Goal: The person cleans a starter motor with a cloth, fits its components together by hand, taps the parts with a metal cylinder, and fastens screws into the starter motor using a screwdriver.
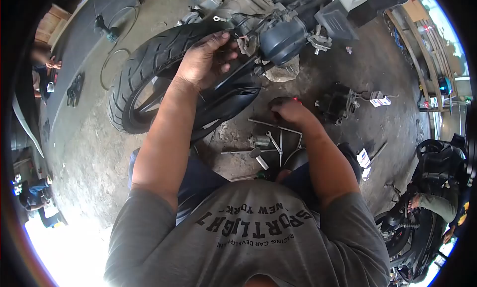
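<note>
My left hand (pixel 206 59) is raised beside the motorcycle's rear wheel (pixel 130 83), its fingers half curled and apart, with nothing visible in them. Just beyond it are the scooter-type engine parts and a dark round cover (pixel 283 38). Low over the floor, my right hand (pixel 288 111) has its fingers curled downward; whatever they hold, if anything, is hidden in shadow. A red spot shows at its edge. Below that hand lie an L-shaped bar (pixel 278 125), a combination wrench (pixel 274 142) and a hammer-like tool (pixel 259 158). A black body panel (pixel 226 106) lies under my left forearm.
To the right sits a dark engine part (pixel 338 103) on the stained floor. Small white-and-blue packets (pixel 364 159) lie nearby. Another motorcycle (pixel 422 207) stands at the far right with a person's arm by it. More people are at the left edge, near a hose (pixel 119 53).
</note>
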### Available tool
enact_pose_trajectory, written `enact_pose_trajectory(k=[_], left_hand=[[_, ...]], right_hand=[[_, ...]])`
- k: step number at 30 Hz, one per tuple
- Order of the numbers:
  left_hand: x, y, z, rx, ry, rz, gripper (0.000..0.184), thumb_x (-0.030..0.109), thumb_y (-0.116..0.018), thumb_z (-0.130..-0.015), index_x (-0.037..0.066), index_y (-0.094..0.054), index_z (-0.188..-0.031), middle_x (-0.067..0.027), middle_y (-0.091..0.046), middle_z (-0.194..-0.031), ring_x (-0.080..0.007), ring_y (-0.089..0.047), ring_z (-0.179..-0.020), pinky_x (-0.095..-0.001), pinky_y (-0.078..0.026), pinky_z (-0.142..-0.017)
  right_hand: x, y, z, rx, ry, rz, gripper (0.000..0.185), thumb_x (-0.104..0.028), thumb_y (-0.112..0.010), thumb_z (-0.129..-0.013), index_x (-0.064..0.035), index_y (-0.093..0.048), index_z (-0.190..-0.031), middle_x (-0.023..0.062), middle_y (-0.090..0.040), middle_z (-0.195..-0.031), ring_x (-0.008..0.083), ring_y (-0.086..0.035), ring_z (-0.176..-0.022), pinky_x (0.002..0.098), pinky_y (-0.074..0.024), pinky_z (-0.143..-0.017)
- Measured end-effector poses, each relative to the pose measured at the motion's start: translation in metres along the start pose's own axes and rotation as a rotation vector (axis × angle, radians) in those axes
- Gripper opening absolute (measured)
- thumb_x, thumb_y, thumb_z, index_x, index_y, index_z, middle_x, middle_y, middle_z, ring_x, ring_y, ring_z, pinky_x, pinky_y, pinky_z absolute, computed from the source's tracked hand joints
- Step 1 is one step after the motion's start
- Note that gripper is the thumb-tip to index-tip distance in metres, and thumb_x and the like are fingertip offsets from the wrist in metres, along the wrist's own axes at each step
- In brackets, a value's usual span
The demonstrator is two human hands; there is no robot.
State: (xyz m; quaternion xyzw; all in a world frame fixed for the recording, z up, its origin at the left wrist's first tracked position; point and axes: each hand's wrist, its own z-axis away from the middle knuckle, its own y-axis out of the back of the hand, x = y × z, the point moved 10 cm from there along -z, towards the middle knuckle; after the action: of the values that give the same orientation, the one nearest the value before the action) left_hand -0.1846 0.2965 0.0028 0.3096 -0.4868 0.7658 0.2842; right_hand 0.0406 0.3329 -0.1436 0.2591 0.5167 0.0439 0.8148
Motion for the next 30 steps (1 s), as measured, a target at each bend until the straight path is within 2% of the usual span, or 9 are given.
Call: enact_pose_trajectory(k=[4, 8, 9, 11, 13, 17, 23, 26, 30], left_hand=[[-0.002, 0.001, -0.003, -0.024, -0.018, 0.017, 0.021, 0.016, -0.061, -0.096, 0.009, -0.063, -0.115, -0.0042, -0.069, -0.099, -0.0126, -0.064, -0.075, -0.0244, -0.047, -0.058], [-0.002, 0.006, -0.003, -0.004, -0.011, 0.006, 0.025, 0.011, -0.058, -0.094, 0.007, -0.062, -0.119, -0.0057, -0.069, -0.100, -0.0135, -0.064, -0.076, -0.0249, -0.047, -0.059], [-0.002, 0.007, -0.002, 0.011, -0.011, -0.002, 0.027, 0.010, -0.057, -0.093, 0.007, -0.061, -0.120, -0.0063, -0.069, -0.100, -0.0137, -0.064, -0.076, -0.0250, -0.047, -0.059], [-0.007, 0.009, 0.001, 0.043, 0.003, -0.012, 0.030, 0.008, -0.055, -0.092, 0.006, -0.060, -0.122, -0.0075, -0.069, -0.100, -0.0143, -0.064, -0.076, -0.0252, -0.047, -0.059], [-0.016, 0.011, 0.002, 0.075, 0.031, -0.069, 0.030, 0.008, -0.055, -0.092, 0.005, -0.060, -0.122, -0.0079, -0.069, -0.100, -0.0145, -0.064, -0.076, -0.0252, -0.047, -0.059], [-0.009, 0.002, 0.005, 0.143, 0.024, -0.243, 0.032, 0.010, -0.055, -0.091, 0.004, -0.060, -0.122, -0.0097, -0.068, -0.099, -0.0147, -0.063, -0.075, -0.0250, -0.046, -0.058], [-0.010, 0.018, 0.009, 0.153, -0.061, -0.502, 0.034, 0.011, -0.059, -0.090, 0.003, -0.060, -0.123, -0.0081, -0.066, -0.099, -0.0159, -0.061, -0.073, -0.0258, -0.047, -0.060], [-0.006, 0.023, 0.003, 0.150, -0.183, -0.925, 0.039, 0.014, -0.063, -0.089, 0.000, -0.058, -0.125, -0.0093, -0.066, -0.103, -0.0172, -0.061, -0.075, -0.0272, -0.050, -0.065], [0.005, -0.014, 0.030, -0.071, -0.191, -1.017, 0.050, 0.019, -0.070, -0.088, -0.002, -0.054, -0.131, -0.0116, -0.066, -0.106, -0.0191, -0.061, -0.082, -0.0288, -0.052, -0.073]], right_hand=[[0.108, -0.097, -0.034, -0.226, 0.307, 0.771, 0.032, -0.022, -0.059, -0.087, 0.0019, -0.069, -0.105, 0.0107, -0.072, -0.102, 0.0305, -0.066, -0.077, 0.0412, -0.0551, -0.075], [0.121, -0.162, -0.011, -0.480, -0.278, 0.807, 0.030, -0.026, -0.056, -0.089, -0.0071, -0.076, -0.100, 0.0116, -0.075, -0.094, 0.0307, -0.070, -0.079, 0.0443, -0.0546, -0.070], [0.121, -0.170, -0.009, -0.477, -0.267, 0.801, 0.030, -0.026, -0.056, -0.089, -0.0071, -0.076, -0.100, 0.0116, -0.075, -0.094, 0.0307, -0.070, -0.079, 0.0443, -0.0546, -0.070], [0.161, -0.180, 0.007, -0.362, -0.565, 0.708, 0.047, -0.045, -0.065, -0.083, -0.0051, -0.072, -0.107, 0.0146, -0.073, -0.101, 0.0342, -0.067, -0.079, 0.0461, -0.0545, -0.071], [0.176, -0.177, 0.014, -0.235, -0.702, 0.670, 0.046, -0.043, -0.066, -0.081, -0.0055, -0.072, -0.107, 0.0140, -0.073, -0.099, 0.0334, -0.067, -0.079, 0.0454, -0.0547, -0.071], [0.177, -0.177, 0.002, -0.203, -0.664, 0.705, 0.042, -0.039, -0.069, -0.079, -0.0062, -0.073, -0.106, 0.0127, -0.074, -0.097, 0.0316, -0.068, -0.080, 0.0441, -0.0552, -0.072], [0.149, -0.175, -0.001, -0.477, -0.396, 0.776, 0.039, -0.033, -0.074, -0.076, -0.0074, -0.075, -0.105, 0.0109, -0.074, -0.093, 0.0290, -0.069, -0.081, 0.0421, -0.0559, -0.073], [0.071, -0.155, 0.038, -0.764, -0.342, 0.577, 0.050, -0.031, -0.079, -0.072, 0.0003, -0.068, -0.109, 0.0110, -0.071, -0.088, 0.0261, -0.065, -0.067, 0.0386, -0.0539, -0.064], [-0.004, -0.088, 0.061, -0.658, -0.369, 0.482, 0.046, -0.032, -0.077, -0.077, -0.0018, -0.069, -0.111, 0.0118, -0.072, -0.090, 0.0225, -0.065, -0.069, 0.0367, -0.0549, -0.066]])
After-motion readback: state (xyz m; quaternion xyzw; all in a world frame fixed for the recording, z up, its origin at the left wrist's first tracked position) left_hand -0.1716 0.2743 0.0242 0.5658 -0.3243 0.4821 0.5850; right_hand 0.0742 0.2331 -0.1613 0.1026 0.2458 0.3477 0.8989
